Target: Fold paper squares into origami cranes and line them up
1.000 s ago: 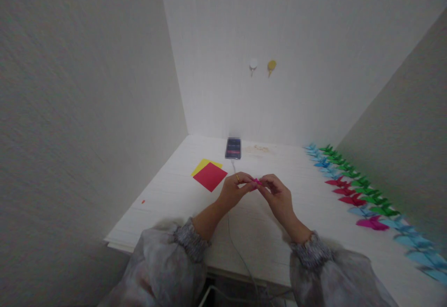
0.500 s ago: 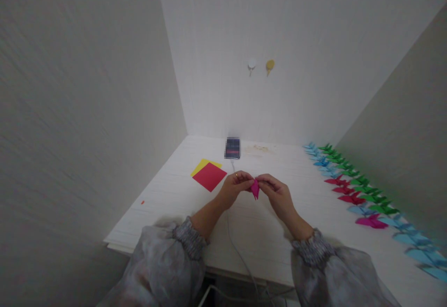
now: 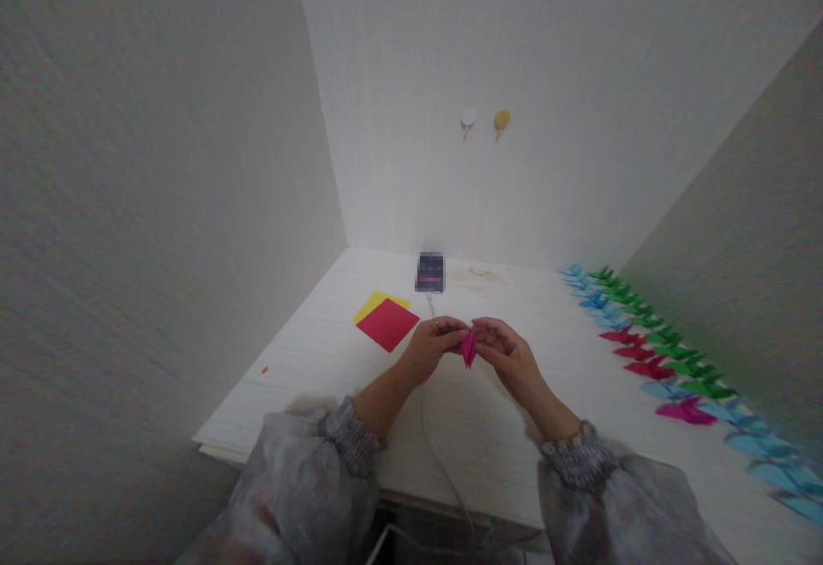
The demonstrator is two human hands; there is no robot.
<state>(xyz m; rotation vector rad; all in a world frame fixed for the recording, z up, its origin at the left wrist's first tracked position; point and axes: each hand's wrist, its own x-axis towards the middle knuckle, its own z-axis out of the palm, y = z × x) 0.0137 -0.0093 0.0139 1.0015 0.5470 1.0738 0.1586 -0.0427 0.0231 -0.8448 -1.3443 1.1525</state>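
Two hands meet above the middle of the table. The left hand and the right hand both pinch a pink folded paper between thumb and fingers, closed on it from either side. The paper hangs point down between the fingertips, raised off the table. A ring shows on the left hand.

Beyond the left hand, a red sheet lies partly over a yellow sheet. A phone is near the back wall, and its cable runs toward the near edge between the arms. Along the right side runs a row of folded paper figures in blue, green, red and pink. Two hooks sit on the wall.
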